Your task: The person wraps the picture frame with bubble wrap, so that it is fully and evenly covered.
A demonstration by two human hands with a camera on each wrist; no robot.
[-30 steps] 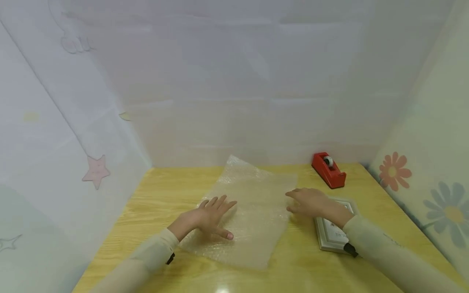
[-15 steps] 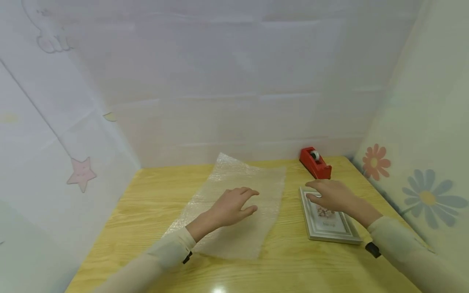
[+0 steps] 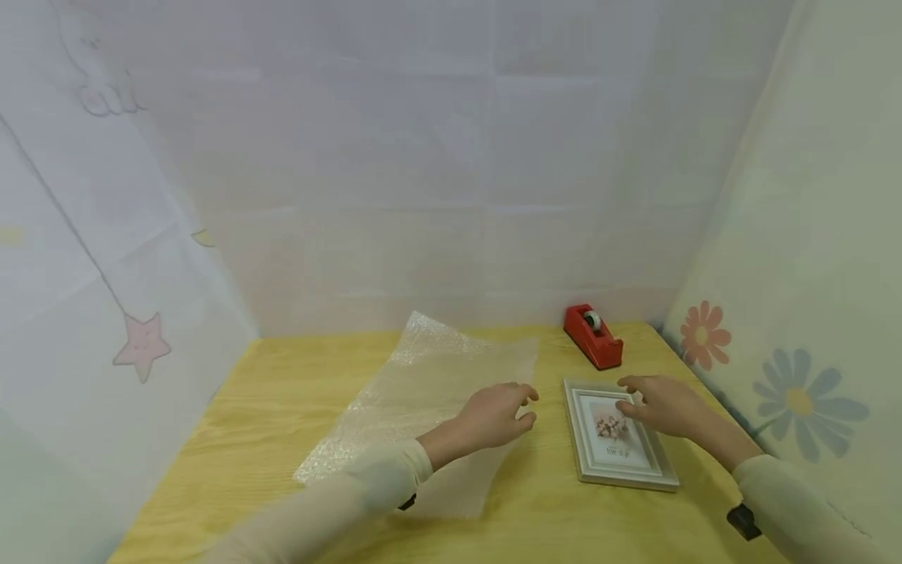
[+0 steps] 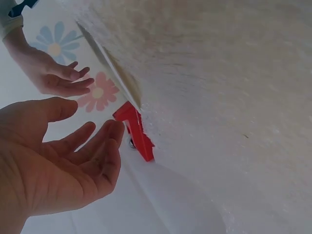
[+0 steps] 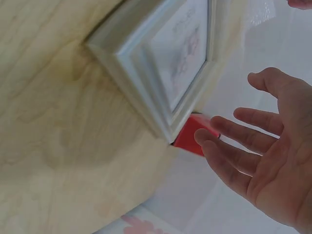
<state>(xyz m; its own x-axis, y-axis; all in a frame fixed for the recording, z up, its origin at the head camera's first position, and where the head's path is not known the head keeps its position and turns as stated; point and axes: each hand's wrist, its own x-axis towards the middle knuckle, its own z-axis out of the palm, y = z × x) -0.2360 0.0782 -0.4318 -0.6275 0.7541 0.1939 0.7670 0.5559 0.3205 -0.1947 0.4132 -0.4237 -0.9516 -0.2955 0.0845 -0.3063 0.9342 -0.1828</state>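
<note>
Left fingers [image 3: 523, 391] and right fingers [image 3: 636, 383] hung parted, empty; a one-edged pinch could have dropped the frame [image 3: 611, 439] beside the latter.

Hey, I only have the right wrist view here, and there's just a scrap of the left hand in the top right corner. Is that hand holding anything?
Observer: No, the left hand is empty, its fingers loosely curled.
Operator: Only a red bit of the tape dispenser reaches me. Is it loaded?
Observer: Yes, the head view shows a white roll in it.
Operator: Where's the bubble wrap relative to the picture frame?
Observer: To its left, apart from it, with a strip of yellow tabletop between them.
</note>
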